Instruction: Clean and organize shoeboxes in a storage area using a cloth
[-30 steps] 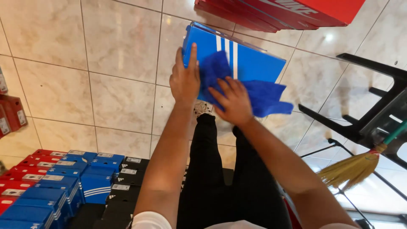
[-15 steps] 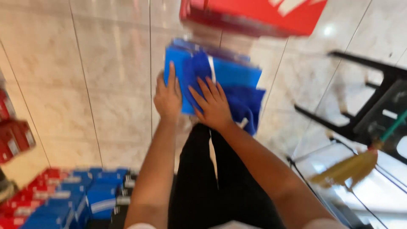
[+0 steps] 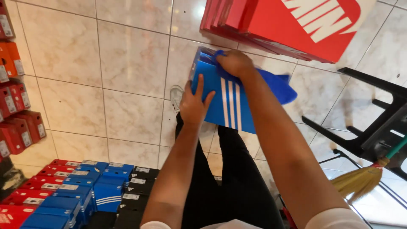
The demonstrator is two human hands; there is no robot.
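The left hand [image 3: 196, 103] is lying open and flat against the near left edge of the blue shoebox [image 3: 220, 98] with three white stripes, bracing it in front of the person's black trousers [image 3: 231, 182]. The right hand [image 3: 234, 63] is closing around a blue cloth [image 3: 275, 87] at the box's far top corner; a second ago it was spread flat over the cloth at the middle of the lid, so it has been travelling up toward the far edge. The box itself is sitting lower and nearer than before (its stripes now showing fully), just below the red boxes [image 3: 292, 25]. Stacked red, blue and black shoeboxes [image 3: 80, 188] are standing on the tiled floor [image 3: 127, 68] at left.
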